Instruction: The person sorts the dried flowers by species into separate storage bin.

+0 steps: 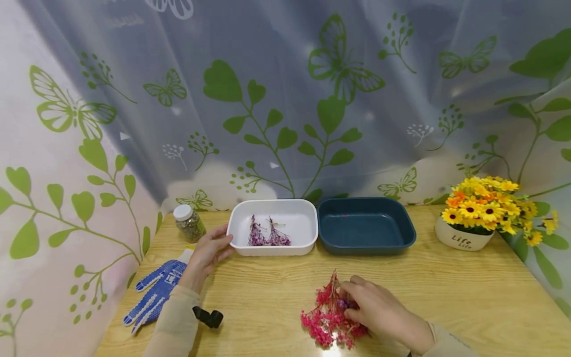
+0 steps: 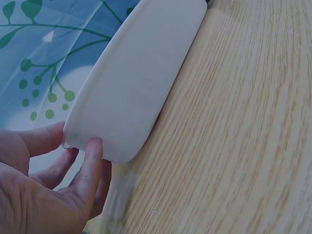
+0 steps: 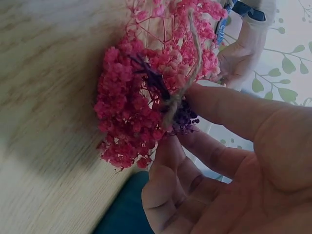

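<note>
My right hand [image 1: 376,307] pinches a small purple dried-flower bunch [image 3: 184,117] between thumb and fingers. Twine [image 3: 195,53] is tied round its stems. Right behind it spreads a larger bunch of pink dried flowers [image 1: 327,317], which lies on the table in the head view. At the left, my left hand [image 1: 209,253] holds the near left corner of a white tray [image 1: 273,251], fingertips at the rim and thumb against the wall. Two tied purple bunches [image 1: 256,235] lie side by side inside that tray.
A dark teal tray [image 1: 368,248] stands against the white one's right side. Far right is a pot of yellow flowers [image 1: 464,235]. A lidded jar [image 1: 191,223] and a blue-and-white glove [image 1: 156,287] lie at the left. A patterned curtain [image 1: 276,99] backs the wooden table [image 1: 250,302].
</note>
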Available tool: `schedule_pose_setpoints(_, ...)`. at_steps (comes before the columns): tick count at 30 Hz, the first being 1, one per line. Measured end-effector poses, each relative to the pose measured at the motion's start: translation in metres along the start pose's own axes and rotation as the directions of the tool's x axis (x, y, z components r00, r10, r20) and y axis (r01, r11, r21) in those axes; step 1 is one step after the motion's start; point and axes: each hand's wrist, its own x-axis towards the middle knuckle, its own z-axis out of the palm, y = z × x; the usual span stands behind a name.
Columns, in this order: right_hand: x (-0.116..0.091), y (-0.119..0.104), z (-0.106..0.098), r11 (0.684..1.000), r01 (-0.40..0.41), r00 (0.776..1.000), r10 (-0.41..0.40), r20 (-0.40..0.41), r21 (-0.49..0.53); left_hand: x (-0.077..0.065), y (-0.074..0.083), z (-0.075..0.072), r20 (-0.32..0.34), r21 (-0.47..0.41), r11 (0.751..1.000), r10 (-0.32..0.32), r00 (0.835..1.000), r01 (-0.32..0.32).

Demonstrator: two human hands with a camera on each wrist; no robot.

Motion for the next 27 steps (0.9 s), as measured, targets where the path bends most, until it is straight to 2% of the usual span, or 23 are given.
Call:
schedule_pose_setpoints(19,-0.002,0.006,-0.009,0.988,-0.007,1.000,0.003,0.027,0.151,0.003,-0.002,-0.002,0.008,0.006,1.000,0.011,1.000,-0.011)
schedule_pose_setpoints(23,-0.002,0.007,-0.014,0.976,-0.026,0.998,0.014,0.057,0.214,0.002,-0.003,-0.002,0.011,0.008,1.000,0.009,1.000,-0.009)
schedule_pose_setpoints(27,-0.002,0.009,-0.018,0.958,-0.011,0.997,-0.012,0.078,0.288,0.001,-0.002,-0.002,0.015,0.008,1.000,0.013,1.000,-0.013)
